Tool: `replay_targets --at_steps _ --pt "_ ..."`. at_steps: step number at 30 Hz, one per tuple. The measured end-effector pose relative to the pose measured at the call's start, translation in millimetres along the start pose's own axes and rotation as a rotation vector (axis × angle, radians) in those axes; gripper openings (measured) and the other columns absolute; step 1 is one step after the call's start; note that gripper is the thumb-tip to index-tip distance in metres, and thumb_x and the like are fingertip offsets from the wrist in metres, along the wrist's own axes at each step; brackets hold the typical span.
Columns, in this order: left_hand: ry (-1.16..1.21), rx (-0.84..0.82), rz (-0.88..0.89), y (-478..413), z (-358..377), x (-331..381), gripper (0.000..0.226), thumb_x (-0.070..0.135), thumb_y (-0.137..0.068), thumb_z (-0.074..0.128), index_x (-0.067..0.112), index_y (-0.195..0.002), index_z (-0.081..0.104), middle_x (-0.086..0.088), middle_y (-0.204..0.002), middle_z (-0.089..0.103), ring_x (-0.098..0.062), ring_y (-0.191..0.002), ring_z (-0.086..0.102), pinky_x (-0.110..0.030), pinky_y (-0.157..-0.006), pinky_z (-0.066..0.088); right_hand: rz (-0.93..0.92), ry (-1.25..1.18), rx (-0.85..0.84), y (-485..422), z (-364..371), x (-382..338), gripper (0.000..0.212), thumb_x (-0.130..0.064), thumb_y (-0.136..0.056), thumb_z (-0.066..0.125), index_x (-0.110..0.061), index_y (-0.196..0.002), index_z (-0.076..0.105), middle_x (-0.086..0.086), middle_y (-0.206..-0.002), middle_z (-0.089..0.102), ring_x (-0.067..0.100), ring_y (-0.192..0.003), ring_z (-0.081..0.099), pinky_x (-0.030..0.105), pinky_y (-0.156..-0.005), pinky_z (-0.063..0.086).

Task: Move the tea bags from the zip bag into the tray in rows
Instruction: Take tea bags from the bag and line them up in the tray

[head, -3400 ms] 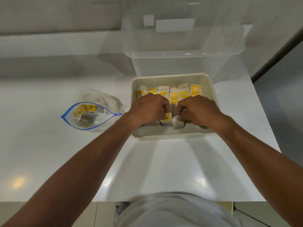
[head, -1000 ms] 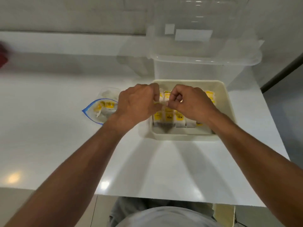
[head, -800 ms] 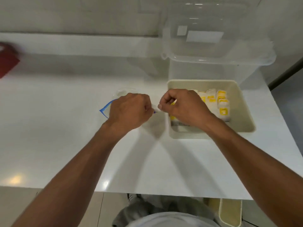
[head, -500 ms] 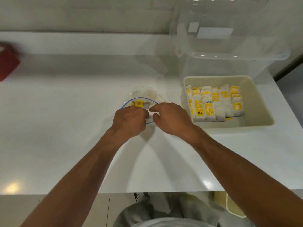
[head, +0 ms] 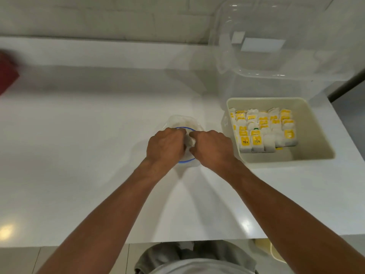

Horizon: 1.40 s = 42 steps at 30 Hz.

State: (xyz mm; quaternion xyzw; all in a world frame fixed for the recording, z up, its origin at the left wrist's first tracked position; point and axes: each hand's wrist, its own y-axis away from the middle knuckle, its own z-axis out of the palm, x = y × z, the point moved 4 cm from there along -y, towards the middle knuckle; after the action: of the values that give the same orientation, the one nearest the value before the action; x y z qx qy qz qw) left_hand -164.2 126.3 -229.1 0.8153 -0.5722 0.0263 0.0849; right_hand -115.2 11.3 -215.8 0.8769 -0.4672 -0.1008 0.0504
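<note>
Zip bag [head: 178, 123] under left hand [head: 166, 145] and right hand [head: 212, 148], grips pinching its mouth

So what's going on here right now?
A person is emptying tea bags into a tray. The left hand and right hand are both at the blue-rimmed mouth of the zip bag on the white table, fingers curled in; what they grip is hidden. To the right, the cream tray holds rows of yellow-labelled tea bags, with room left at its near end.

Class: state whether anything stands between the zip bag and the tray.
Nothing visible does: only bare table separates the zip bag from the tray; the clear bin stands behind the tray, off that path.
</note>
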Motion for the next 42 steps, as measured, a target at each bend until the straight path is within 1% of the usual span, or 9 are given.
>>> replay_targets --at_steps 6,10,12,17,24,31,34,39,42 --pt "-0.094 -0.006 -0.023 -18 7 3 0.021 0.031 -0.094 0.049 0.03 -0.109 0.064 0.003 -0.101 0.067 -0.024 -0.089 0.063 -0.029 -0.068 0.039 0.077 0.015 0.036 -14 9 5 0.026 -0.035 -0.098 0.047 -0.03 -0.118 0.063 0.001 -0.109 0.067 0.025 -0.099 0.065 0.029 -0.07 0.035" --pt "-0.085 -0.01 -0.048 -24 14 5 0.019 0.035 -0.093 0.05 0.03 -0.104 0.064 0.004 -0.096 0.067 -0.022 -0.076 0.052 -0.029 -0.066 0.037 0.111 0.003 0.009 -21 13 5 0.026 -0.031 -0.098 0.048 -0.026 -0.119 0.063 0.002 -0.112 0.067 0.025 -0.102 0.065 0.028 -0.072 0.036" --pt "-0.08 -0.001 -0.043 -23 14 7 0.017 0.036 -0.092 0.052 0.029 -0.103 0.062 0.003 -0.096 0.067 -0.023 -0.078 0.056 -0.03 -0.065 0.037 0.124 0.019 0.016 -23 13 4 0.027 -0.028 -0.099 0.045 -0.024 -0.121 0.06 0.003 -0.114 0.067 0.026 -0.104 0.065 0.03 -0.074 0.039" --pt "0.008 -0.011 -0.042 -21 9 9 0.018 0.037 -0.092 0.052 0.03 -0.106 0.061 0.001 -0.098 0.066 -0.023 -0.075 0.049 -0.03 -0.067 0.037 0.119 0.029 0.025 -23 15 4 0.031 -0.025 -0.099 0.045 -0.02 -0.128 0.052 0.006 -0.114 0.066 0.028 -0.103 0.065 0.033 -0.077 0.044" --pt "0.163 -0.004 -0.055 -14 4 2 0.021 0.034 -0.091 0.052 0.034 -0.11 0.059 0.003 -0.097 0.067 -0.022 -0.077 0.049 -0.028 -0.067 0.036 0.088 -0.012 0.083 -18 17 9 0.026 -0.031 -0.099 0.044 -0.026 -0.114 0.064 0.004 -0.108 0.068 0.027 -0.099 0.066 0.03 -0.069 0.034" --pt "0.418 -0.098 -0.046 -13 -7 -6 0.029 0.023 -0.089 0.05 0.039 -0.106 0.066 0.009 -0.092 0.063 -0.024 -0.09 0.061 -0.027 -0.068 0.041 0.081 -0.296 0.121 -10 1 17 0.017 -0.031 -0.091 0.052 -0.025 -0.106 0.059 0.002 -0.095 0.071 0.028 -0.089 0.065 0.031 -0.071 0.043" --pt "0.542 -0.116 -0.076 -13 -16 -6 0.023 0.02 -0.086 0.057 0.031 -0.101 0.071 0.012 -0.087 0.063 -0.019 -0.091 0.062 -0.026 -0.068 0.042 0.075 -0.387 0.089 -8 0 20 0.015 -0.032 -0.094 0.049 -0.021 -0.103 0.051 0.004 -0.085 0.071 0.028 -0.083 0.066 0.031 -0.072 0.048" --pt "0.686 -0.074 -0.129 -11 -16 -9 0.006 0.032 -0.081 0.07 0.029 -0.082 0.074 0.013 -0.08 0.07 -0.012 -0.086 0.066 -0.03 -0.074 0.053 0.199 -0.716 -0.009 -6 8 22 0.021 -0.042 -0.084 0.052 -0.025 -0.096 0.048 0.003 -0.08 0.071 0.025 -0.077 0.069 0.044 -0.076 0.057" --pt "0.745 -0.032 -0.143 -9 -15 -12 0.014 0.032 -0.075 0.08 0.028 -0.085 0.072 0.01 -0.079 0.066 -0.012 -0.08 0.064 -0.028 -0.068 0.048 0.244 -0.879 -0.05 -3 9 23 0.017 -0.037 -0.084 0.053 -0.027 -0.098 0.054 0.002 -0.08 0.071 0.02 -0.069 0.07 0.04 -0.071 0.059"
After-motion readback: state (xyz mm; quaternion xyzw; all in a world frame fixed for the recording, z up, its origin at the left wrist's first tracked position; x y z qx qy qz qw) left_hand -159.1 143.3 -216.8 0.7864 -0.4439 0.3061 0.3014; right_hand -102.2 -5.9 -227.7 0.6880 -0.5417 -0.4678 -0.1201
